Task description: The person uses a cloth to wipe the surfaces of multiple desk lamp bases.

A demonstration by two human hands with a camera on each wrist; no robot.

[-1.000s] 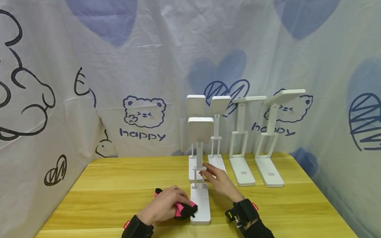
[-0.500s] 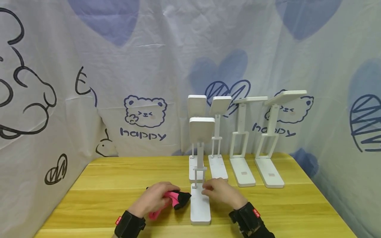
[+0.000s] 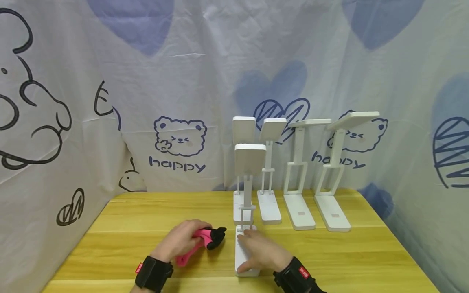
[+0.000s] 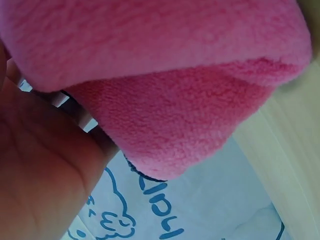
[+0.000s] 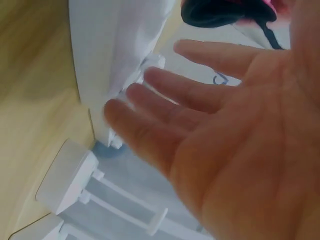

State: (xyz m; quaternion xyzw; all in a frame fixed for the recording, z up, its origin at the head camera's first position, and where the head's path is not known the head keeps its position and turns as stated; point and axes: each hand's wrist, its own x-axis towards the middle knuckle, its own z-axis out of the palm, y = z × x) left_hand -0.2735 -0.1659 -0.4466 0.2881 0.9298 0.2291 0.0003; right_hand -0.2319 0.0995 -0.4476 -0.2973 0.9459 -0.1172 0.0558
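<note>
My left hand (image 3: 183,240) grips a bunched pink and black cloth (image 4: 170,115), whose black end sticks out toward the lamp in the head view. Fuzzy pink folds fill much of the left wrist view. In front of me stands a white folding desk lamp (image 3: 250,159), its neck upright and its rectangular head raised. My right hand (image 3: 261,251) is over the lamp's base (image 3: 239,248), thumb and fingers spread across it. In the right wrist view those fingers (image 5: 185,97) are extended and apart, their tips close to the white base.
Several more white folding lamps stand in a row at the back: one (image 3: 243,129) right behind the nearest lamp, another (image 3: 269,207) beside it, and two (image 3: 299,215) (image 3: 331,215) at the right. A patterned curtain (image 3: 183,89) hangs behind the wooden table (image 3: 146,211).
My left hand has drawn the cloth left, off the lamp base. My right hand has come down from the lamp's neck to its base, fingers spreading over it.
</note>
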